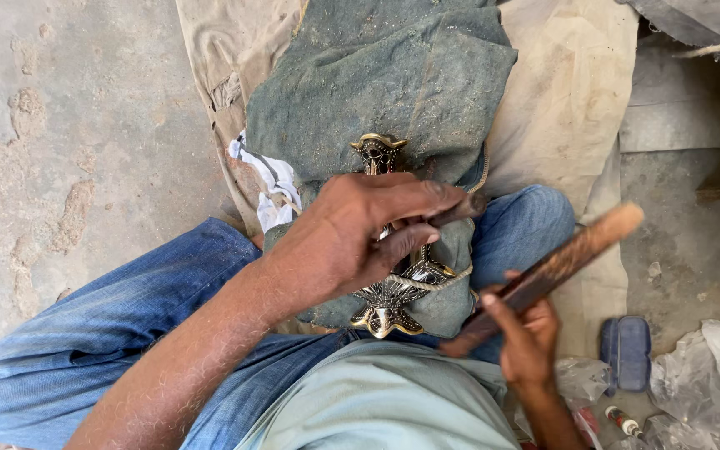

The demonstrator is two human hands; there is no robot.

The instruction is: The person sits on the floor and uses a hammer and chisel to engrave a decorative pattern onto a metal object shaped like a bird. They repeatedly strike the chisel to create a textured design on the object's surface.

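Brass: ornate gold-toned cast ornament (387, 302), on dusty green cloth (377, 92) across the lap.
Left hand (352, 242): grip clamped on a thin dark punch (458, 208), pressing the ornament.
Right hand (528, 333): grip closed round a rough wooden stick (560, 267), raised.

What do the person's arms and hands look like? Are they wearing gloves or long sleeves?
No gloves: both hands are bare. The left hand has a long bare forearm with fine, light hairs and no sleeve showing. The right hand shows only a bare wrist. No watch, rings or bracelets can be seen. The person wears blue jeans and a pale grey-green shirt.
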